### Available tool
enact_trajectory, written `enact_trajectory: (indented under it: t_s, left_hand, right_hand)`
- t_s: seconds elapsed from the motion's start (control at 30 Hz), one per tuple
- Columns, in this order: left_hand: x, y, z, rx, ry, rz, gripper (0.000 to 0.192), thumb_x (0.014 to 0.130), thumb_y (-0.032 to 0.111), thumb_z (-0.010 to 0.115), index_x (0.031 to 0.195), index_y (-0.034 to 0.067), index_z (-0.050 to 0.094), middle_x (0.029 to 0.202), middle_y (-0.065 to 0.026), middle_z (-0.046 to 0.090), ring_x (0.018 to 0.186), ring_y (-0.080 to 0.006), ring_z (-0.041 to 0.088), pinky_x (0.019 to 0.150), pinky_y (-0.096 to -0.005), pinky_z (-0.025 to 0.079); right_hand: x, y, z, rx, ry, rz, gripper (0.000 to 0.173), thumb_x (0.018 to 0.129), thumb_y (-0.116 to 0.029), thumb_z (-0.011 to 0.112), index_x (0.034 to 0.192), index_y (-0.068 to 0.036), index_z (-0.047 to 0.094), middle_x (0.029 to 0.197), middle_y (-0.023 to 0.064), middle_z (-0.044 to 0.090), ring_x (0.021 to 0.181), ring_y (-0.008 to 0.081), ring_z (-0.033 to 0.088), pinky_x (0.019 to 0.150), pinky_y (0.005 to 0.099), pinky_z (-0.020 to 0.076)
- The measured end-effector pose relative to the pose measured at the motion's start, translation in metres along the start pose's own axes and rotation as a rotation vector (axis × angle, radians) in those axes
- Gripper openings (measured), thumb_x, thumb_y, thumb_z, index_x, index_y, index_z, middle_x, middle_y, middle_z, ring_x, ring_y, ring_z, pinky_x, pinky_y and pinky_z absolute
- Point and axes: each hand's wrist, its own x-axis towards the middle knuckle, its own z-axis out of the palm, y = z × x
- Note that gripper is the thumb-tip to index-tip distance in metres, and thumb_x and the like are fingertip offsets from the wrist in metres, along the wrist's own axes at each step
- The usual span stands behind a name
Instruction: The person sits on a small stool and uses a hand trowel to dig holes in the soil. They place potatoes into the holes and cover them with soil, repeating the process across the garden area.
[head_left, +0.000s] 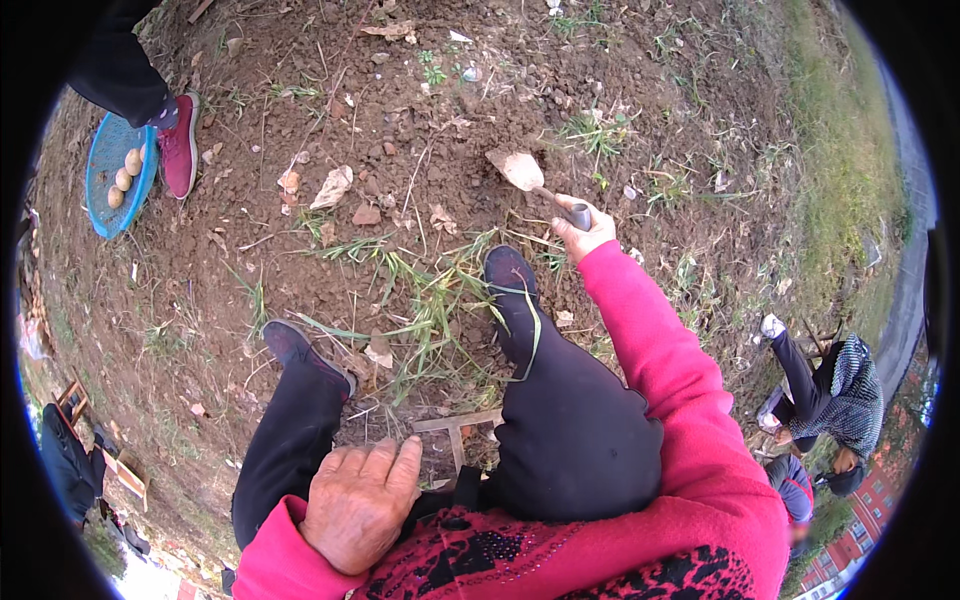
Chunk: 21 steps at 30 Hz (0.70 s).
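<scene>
My right hand (585, 231) grips the handle of a garden trowel (521, 171). The trowel's blade lies against loose brown soil (457, 150), pointing away to the left, with dirt on its metal. My left hand (366, 495) rests with its back up and fingers extended near my left thigh, holding nothing. Long uprooted-looking grass (431, 300) lies between my shoes, and one blade hangs over my right trouser leg (577, 427). Below it, part of a wooden stool frame (456, 424) shows between my legs.
A blue plastic basket (103, 161) with several round tan items (123, 179) stands at upper left, beside another person's red shoe (178, 150). Seated people (840, 397) are at the right, another person (67, 457) at lower left. Dry leaves (332, 187) and weeds (598, 135) dot the ground.
</scene>
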Motion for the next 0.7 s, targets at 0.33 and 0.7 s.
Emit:
enact_trajectory:
  t_s: [0.33, 0.7]
  left_hand:
    - [0.000, -0.005, 0.000, -0.020, -0.004, -0.014, 0.046, 0.081, 0.021, 0.068, 0.121, 0.001, 0.063, 0.108, -0.0133, 0.066, 0.088, -0.0260, 0.063, 0.084, -0.0400, 0.048]
    - [0.009, -0.005, -0.004, -0.011, -0.019, 0.011, 0.046, 0.080, 0.022, 0.069, 0.121, 0.001, 0.063, 0.105, -0.0128, 0.066, 0.087, -0.0254, 0.063, 0.083, -0.0391, 0.049]
  right_hand:
    - [0.001, -0.039, 0.028, -1.392, -0.556, -0.063, 0.072, 0.080, -0.022, 0.064, 0.144, -0.005, 0.038, 0.092, 0.0189, 0.072, 0.087, 0.0366, 0.070, 0.080, 0.0466, 0.0543]
    - [-0.005, 0.034, 0.011, -1.087, -0.322, -0.010, 0.067, 0.080, -0.027, 0.065, 0.144, -0.028, 0.044, 0.092, 0.0196, 0.071, 0.088, 0.0373, 0.069, 0.081, 0.0467, 0.0537]
